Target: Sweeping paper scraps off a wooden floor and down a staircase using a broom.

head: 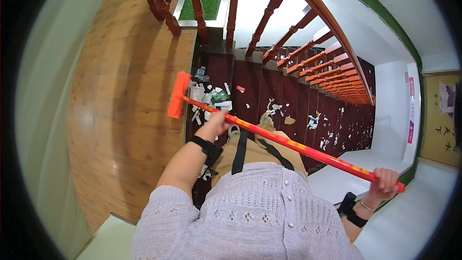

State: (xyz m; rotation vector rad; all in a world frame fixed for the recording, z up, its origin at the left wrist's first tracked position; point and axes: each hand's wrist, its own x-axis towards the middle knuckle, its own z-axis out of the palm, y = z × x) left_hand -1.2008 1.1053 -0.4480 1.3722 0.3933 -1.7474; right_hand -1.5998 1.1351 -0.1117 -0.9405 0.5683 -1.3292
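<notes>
A broom with a red handle (288,144) slants across the view in front of my body. Its orange head (179,95) is at the edge of the wooden landing; whether it touches the floor cannot be told. My left hand (220,122) grips the handle's lower part, near the head. At the handle's far end, my right hand (387,183) is closed around it. Beside the broom head lies a heap of litter: white paper scraps (207,98), a green wrapper (219,95) and a blue-and-white packet (200,72). My feet stand on the dark red stairs (247,79).
Turned wooden balusters (269,12) and a curved handrail (325,11) line the stairs. More scraps (326,141) and a brown piece (290,120) lie scattered over the treads. A white wall (391,115) flanks the lower steps. A pale green curtain-like surface (54,115) borders the landing (126,115).
</notes>
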